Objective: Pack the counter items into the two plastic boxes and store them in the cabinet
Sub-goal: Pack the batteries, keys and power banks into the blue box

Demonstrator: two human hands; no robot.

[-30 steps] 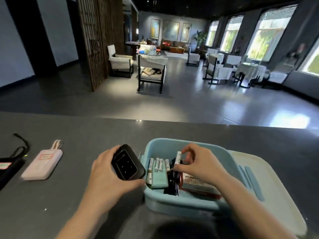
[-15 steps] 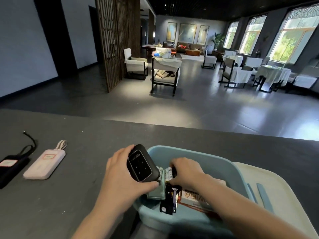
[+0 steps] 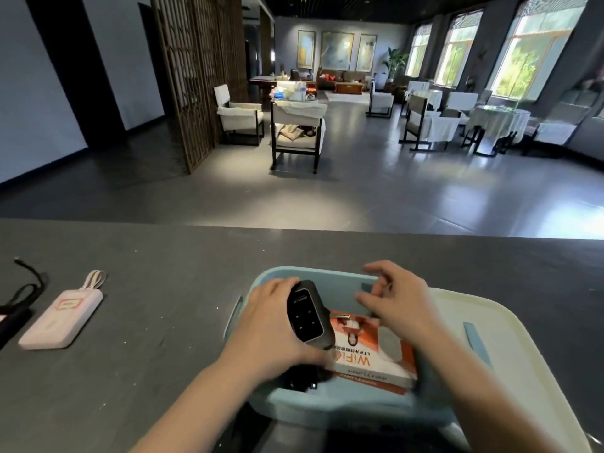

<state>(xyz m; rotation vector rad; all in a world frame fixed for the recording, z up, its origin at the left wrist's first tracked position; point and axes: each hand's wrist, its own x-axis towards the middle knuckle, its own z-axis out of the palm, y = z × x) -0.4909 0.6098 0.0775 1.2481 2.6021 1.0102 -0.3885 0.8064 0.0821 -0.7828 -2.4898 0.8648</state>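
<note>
A light blue plastic box [image 3: 343,410] stands on the dark counter [image 3: 163,305] in front of me. My left hand [image 3: 271,325] grips a small black device [image 3: 309,313] with a touch panel, holding it over the left part of the box. My right hand [image 3: 395,299] hovers over the box's far right side with relaxed, slightly curled fingers and holds nothing. An orange and white WiFi carton [image 3: 369,358] lies inside the box. A black item [image 3: 300,382] shows under my left hand.
The box's cream lid [image 3: 510,338] with blue clips lies under and to the right of the box. A pink power bank [image 3: 62,317] with a strap lies at the left. A black pouch with a cord [image 3: 16,299] sits at the far left edge.
My left hand carried the black device rightward, from beside the box to over it. My right hand released the batteries and lifted away, empty, toward the box's far right.
</note>
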